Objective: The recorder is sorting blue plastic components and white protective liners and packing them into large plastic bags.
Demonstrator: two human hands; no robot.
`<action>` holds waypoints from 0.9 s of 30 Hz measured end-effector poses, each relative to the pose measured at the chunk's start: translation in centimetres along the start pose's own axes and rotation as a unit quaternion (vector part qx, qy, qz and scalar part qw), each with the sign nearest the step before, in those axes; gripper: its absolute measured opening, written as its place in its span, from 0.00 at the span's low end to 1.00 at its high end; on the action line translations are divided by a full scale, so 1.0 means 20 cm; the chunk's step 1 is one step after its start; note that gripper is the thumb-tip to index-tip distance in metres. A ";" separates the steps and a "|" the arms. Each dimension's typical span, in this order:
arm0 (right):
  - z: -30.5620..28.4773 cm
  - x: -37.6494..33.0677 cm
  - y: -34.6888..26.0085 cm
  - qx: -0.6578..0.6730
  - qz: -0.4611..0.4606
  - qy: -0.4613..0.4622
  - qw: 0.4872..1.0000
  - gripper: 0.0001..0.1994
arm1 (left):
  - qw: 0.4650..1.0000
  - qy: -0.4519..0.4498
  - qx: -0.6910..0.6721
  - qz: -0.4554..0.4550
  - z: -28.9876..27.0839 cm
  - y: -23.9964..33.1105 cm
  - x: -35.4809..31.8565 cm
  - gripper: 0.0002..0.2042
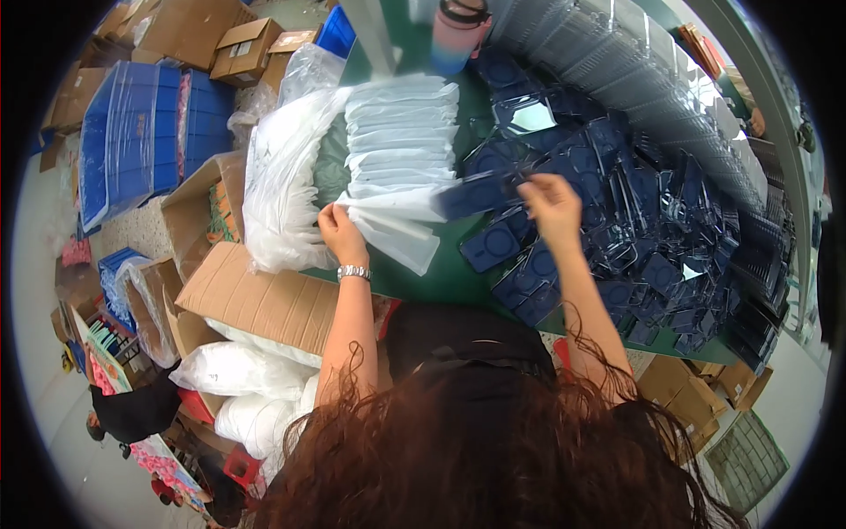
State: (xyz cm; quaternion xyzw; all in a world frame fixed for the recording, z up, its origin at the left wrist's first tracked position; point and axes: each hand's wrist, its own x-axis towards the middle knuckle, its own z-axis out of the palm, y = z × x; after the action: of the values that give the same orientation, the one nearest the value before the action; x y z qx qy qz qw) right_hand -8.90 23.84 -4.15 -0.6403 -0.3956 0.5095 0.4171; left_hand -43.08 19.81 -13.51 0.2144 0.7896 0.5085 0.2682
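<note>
My left hand (pixel 342 234), with a metal watch on the wrist, pinches the edge of a thin white plastic sleeve (pixel 397 212). To its right, my right hand (pixel 553 207) grips a dark blue phone case (pixel 478 196) by its right end. The case's left end meets the right part of the white sleeve; motion blur hides whether it is inside. Another white sleeve (pixel 407 249) fans out just below. Beyond my hands lies a row of filled white sleeves (pixel 401 132). A large heap of dark blue phone cases (pixel 608 203) spreads to the right of and beneath my right hand.
A pile of empty white sleeves (pixel 282 185) lies left on the green table (pixel 445 273). Stacked clear plastic trays (pixel 634 70) line the far right. A pink-and-blue tumbler (pixel 458 35) stands at the back. Cardboard boxes (pixel 264 295) and blue bins (pixel 132 141) crowd the left.
</note>
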 end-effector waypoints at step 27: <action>0.55 -0.09 0.10 -0.195 -0.058 -0.076 0.976 0.16 | 0.995 -0.076 0.011 0.059 0.07 0.12 -0.03 0.06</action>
State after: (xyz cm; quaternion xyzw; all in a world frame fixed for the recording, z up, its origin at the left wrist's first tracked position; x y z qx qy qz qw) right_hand -19.86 22.91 -6.88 -0.6449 -0.5542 0.4444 0.2818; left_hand -41.51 21.40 -11.60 0.3015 0.7583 0.4971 0.2949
